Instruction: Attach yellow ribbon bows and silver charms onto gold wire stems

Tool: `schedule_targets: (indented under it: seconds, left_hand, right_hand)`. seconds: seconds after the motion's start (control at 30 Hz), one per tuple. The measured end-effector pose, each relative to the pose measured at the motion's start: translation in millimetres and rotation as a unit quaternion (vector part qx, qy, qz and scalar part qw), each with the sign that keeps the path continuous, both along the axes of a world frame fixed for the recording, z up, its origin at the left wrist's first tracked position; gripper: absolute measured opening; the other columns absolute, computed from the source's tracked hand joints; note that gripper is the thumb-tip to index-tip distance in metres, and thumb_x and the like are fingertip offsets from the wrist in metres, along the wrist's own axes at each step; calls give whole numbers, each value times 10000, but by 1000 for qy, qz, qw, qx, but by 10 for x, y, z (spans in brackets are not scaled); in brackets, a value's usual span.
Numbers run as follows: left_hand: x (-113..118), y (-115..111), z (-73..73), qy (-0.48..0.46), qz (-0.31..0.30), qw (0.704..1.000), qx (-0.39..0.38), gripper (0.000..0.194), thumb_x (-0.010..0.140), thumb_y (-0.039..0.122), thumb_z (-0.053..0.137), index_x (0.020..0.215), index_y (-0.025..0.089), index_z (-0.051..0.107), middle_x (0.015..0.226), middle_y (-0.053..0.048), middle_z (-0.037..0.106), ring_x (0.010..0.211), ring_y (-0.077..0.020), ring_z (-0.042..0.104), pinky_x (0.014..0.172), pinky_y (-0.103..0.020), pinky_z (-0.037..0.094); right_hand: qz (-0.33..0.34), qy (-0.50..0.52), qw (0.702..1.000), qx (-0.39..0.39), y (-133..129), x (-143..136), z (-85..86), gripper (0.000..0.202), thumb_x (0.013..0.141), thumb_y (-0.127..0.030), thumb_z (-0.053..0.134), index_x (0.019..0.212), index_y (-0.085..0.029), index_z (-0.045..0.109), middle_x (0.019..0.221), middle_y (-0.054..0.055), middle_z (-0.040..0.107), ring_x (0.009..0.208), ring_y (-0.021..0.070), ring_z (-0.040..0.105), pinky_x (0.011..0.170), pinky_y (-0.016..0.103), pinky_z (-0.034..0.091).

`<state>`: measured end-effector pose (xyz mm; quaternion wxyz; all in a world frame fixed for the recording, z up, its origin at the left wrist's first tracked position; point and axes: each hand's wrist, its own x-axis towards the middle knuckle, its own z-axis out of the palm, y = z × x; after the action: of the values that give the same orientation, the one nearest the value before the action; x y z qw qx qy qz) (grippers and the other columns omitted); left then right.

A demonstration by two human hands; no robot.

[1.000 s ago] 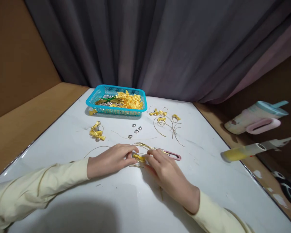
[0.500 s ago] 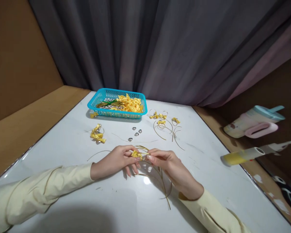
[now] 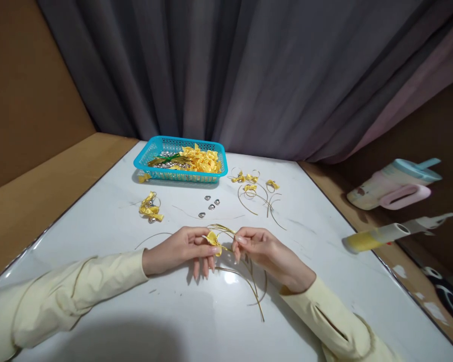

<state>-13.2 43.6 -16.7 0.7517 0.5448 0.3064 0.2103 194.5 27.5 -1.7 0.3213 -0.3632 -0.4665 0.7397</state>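
Yellow bow (image 3: 213, 240), creased, tilted, in left fingers (image 3: 203, 250); thin gold wire (image 3: 227, 249) extends toward right fingers (image 3: 243, 241).

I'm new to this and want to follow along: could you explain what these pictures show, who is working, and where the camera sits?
There is no machine here: these are a person's own two bare hands. Every picture comes from one camera worn on the head, looking forward and down.

The left hand holds a yellow ribbon bow. The right hand is close beside it, seemingly pinching the gold wire at the bow, though its fingers partly hide this.

On the white table lie four silver heart-shaped pieces, finished-looking bows with wire loops and a turquoise basket with more yellow bows. Off to the right are a tumbler and a bottle with yellow contents.
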Motion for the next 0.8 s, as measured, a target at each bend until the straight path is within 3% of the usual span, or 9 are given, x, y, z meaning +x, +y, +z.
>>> schedule_targets:
  seconds: [0.17, 0.3, 0.43, 0.57, 0.63, 0.73, 0.8]
  left_hand:
    - [3, 0, -26, -30, 11, 999, -32, 326, 795, 302, 633, 1035, 134, 490, 669, -39, 659, 511, -125, 614, 377, -163, 451]
    - [1, -1, -41, -23, 2, 999, -44, 244, 795, 307, 634, 918, 119, 538, 639, -30, 652, 411, -80, 559, 369, -154, 432]
    - [-4, 6, -42, -37, -7, 997, -61, 183, 779, 274, 649, 832, 129, 550, 603, -15, 634, 421, -78, 549, 375, -152, 444]
    - [-5, 9, -29, -53, 3, 995, -81, 163, 751, 244, 665, 796, 136, 552, 561, 6, 598, 434, -79, 538, 366, -146, 451]
    - [-9, 11, -30, -60, 16, 994, -91, 170, 734, 238, 675, 788, 144, 544, 550, 15, 588, 435, -80, 537, 358, -139, 444]
    - [-15, 17, -48, -68, 29, 992, -100, 175, 715, 227, 684, 768, 150, 536, 548, 16, 577, 463, -85, 548, 361, -131, 441]
    - [-20, 18, -64, -71, 22, 993, -97, 167, 710, 218, 683, 756, 147, 539, 550, 13, 574, 467, -86, 545, 362, -133, 441]
  right_hand:
    - [24, -13, 1000, 7, -21, -52, 18, 241, 799, -346, 598, 678, -138, 575, 641, 6, 560, 641, 113, 503, 680, 267, 365]
    - [21, -14, 1000, 7, -38, -97, 15, 235, 782, -364, 617, 712, -151, 545, 623, -25, 511, 619, 100, 482, 666, 258, 372]
    - [-86, -81, 990, 72, -64, -121, 31, 180, 766, -317, 645, 806, -171, 548, 640, -41, 533, 594, 85, 480, 594, 227, 372]
    - [-172, -172, 959, 147, -83, -113, 68, 159, 731, -308, 673, 738, -160, 617, 671, -12, 592, 619, 99, 508, 579, 233, 385]
    - [-153, -155, 967, 133, -78, -84, 78, 130, 710, -271, 693, 687, -154, 641, 684, -9, 599, 637, 95, 507, 590, 226, 382]
    - [-53, -14, 998, 19, -58, -35, 49, 104, 685, -203, 709, 650, -132, 640, 712, -4, 620, 567, 52, 478, 540, 189, 358]
    - [11, 67, 996, -51, -53, -26, 0, 153, 667, -232, 719, 649, -120, 617, 687, 2, 636, 434, 17, 403, 444, 175, 306]
